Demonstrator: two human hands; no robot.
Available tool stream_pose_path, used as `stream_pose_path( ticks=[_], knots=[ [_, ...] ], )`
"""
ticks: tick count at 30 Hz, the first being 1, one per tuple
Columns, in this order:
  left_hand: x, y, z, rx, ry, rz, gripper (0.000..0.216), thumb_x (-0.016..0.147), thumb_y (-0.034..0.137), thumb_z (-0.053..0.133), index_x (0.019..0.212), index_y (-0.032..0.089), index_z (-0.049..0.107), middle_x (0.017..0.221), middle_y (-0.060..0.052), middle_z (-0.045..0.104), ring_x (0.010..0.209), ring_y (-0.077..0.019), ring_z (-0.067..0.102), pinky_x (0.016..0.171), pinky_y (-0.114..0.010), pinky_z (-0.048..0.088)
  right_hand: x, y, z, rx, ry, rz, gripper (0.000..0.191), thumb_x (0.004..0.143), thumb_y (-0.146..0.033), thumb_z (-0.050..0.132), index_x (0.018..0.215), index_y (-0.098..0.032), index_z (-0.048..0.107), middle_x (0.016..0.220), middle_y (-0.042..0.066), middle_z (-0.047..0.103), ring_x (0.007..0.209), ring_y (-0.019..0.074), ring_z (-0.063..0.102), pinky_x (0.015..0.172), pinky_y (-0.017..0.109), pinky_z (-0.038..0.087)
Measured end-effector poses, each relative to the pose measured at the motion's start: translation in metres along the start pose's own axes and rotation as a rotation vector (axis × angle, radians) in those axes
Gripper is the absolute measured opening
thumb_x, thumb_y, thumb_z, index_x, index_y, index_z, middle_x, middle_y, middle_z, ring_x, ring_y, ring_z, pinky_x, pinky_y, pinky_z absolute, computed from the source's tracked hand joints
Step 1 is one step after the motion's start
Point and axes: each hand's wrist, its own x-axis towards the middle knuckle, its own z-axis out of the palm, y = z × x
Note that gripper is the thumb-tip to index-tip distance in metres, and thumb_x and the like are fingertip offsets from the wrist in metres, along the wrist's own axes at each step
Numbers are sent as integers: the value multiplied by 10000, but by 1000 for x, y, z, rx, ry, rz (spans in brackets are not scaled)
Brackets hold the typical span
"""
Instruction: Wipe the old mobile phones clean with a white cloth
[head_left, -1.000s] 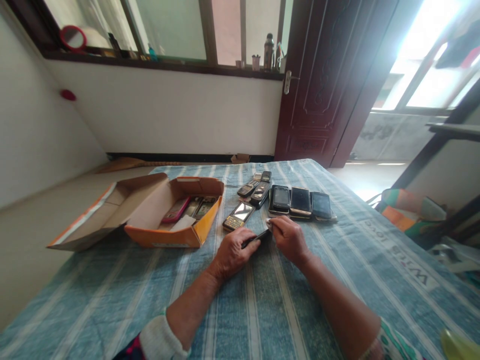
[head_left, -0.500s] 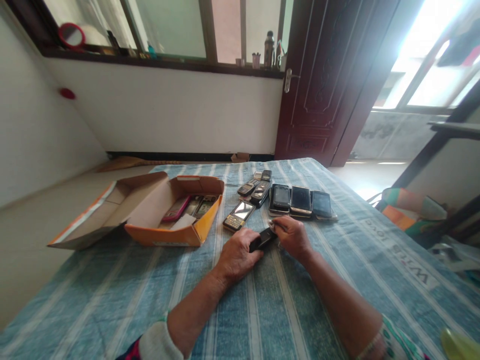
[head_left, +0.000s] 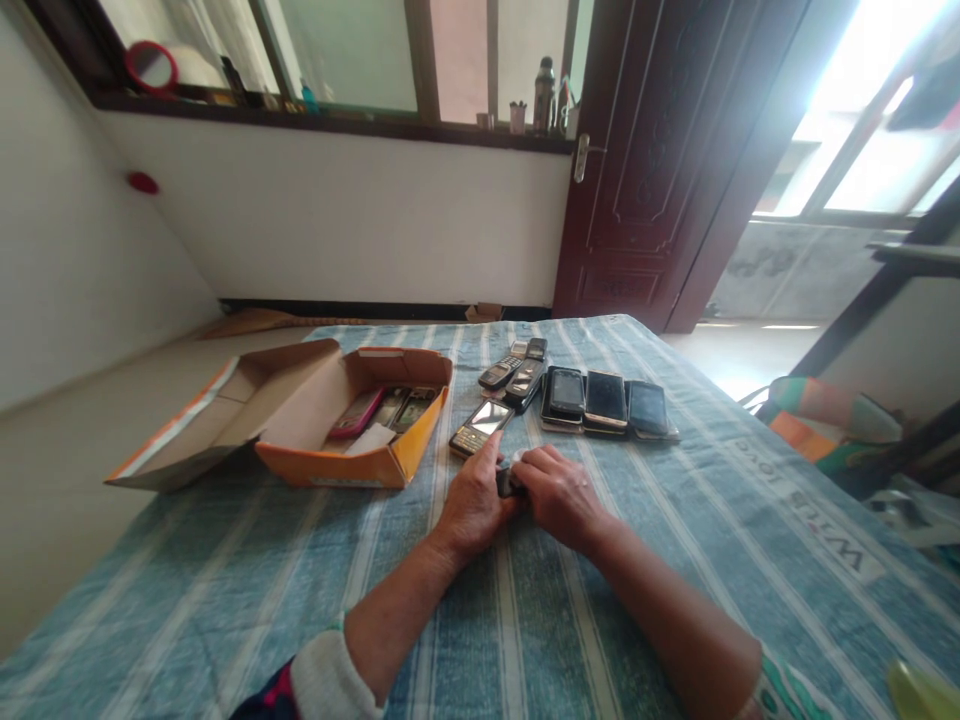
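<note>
Both my hands meet over a small black phone (head_left: 505, 482) on the blue striped cloth (head_left: 525, 620). My left hand (head_left: 472, 500) grips its left side, fingers curled. My right hand (head_left: 553, 492) lies over its right end, fingers closed on it, so most of the phone is hidden. Just beyond my left hand lies a gold keypad phone (head_left: 480, 427). Farther back sit several more old phones: a cluster of keypad ones (head_left: 517, 372) and three dark touchscreen ones (head_left: 606, 402) in a row.
An open orange cardboard box (head_left: 352, 465) stands at the left with a pink phone (head_left: 357, 412) and other phones inside, its lid flap spread toward the left. A dark wooden door (head_left: 660, 150) and a window sill with bottles are behind. Bright cloth bundle (head_left: 832, 415) at right.
My hands have drawn together and slightly left. The right hand moved from the phone's far end to cover it, and the phone now shows much less.
</note>
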Motion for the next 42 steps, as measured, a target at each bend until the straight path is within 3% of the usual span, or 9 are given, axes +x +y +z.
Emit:
stream_pose_path(
  ticks=[4, 12, 19, 22, 27, 34, 42],
  knots=[
    [0, 2, 0, -1, -6, -17, 893, 625, 245, 741, 1421, 166, 344, 1115, -108, 628, 1006, -254, 633, 883, -375, 508, 0, 2, 0, -19, -65, 3, 149, 877, -108, 539, 826, -199, 646, 828, 39, 622, 826, 181, 520, 678, 266, 378],
    [-1, 5, -1, 17, 13, -20, 903, 583, 165, 742, 1408, 205, 375, 1106, -86, 634, 1000, -246, 633, 869, -353, 513, -3, 25, 1, -107, -16, 251, 216, 854, -67, 517, 785, -215, 659, 851, 52, 633, 815, 189, 531, 621, 267, 351],
    [0, -1, 1, 1, -2, -7, 868, 618, 207, 721, 1405, 135, 361, 1108, -120, 638, 993, -254, 638, 879, -374, 508, 0, -1, 1, 40, -28, 2, 192, 884, -80, 503, 823, -193, 646, 842, 43, 629, 845, 181, 530, 693, 258, 384],
    [1, -2, 1, 11, -16, 9, 828, 651, 220, 691, 1403, 120, 359, 1112, -135, 640, 1017, -260, 632, 903, -384, 496, 1, -6, 2, 77, -54, -33, 183, 876, -71, 508, 833, -190, 640, 822, 34, 615, 839, 174, 527, 697, 252, 389],
    [0, -1, 0, 42, 2, 9, 840, 632, 260, 731, 1386, 119, 390, 1116, -140, 644, 1036, -279, 627, 904, -392, 499, 0, 3, 4, 35, -48, 48, 176, 869, -79, 524, 826, -197, 647, 845, 40, 625, 853, 182, 531, 686, 260, 389],
    [0, 0, -1, 93, -12, -2, 759, 589, 177, 751, 1301, 178, 486, 1149, -116, 638, 1038, -277, 624, 894, -392, 509, -1, 16, 5, -79, -5, 248, 202, 853, -61, 526, 804, -208, 656, 880, 53, 646, 834, 191, 548, 650, 272, 375],
    [3, -6, 2, 166, -4, 77, 626, 645, 177, 692, 1246, 131, 523, 1202, -141, 625, 1135, -279, 588, 998, -405, 461, 1, -6, 5, 68, -6, -21, 171, 872, -76, 519, 807, -181, 637, 827, 43, 624, 828, 180, 541, 683, 256, 388]
  ],
)
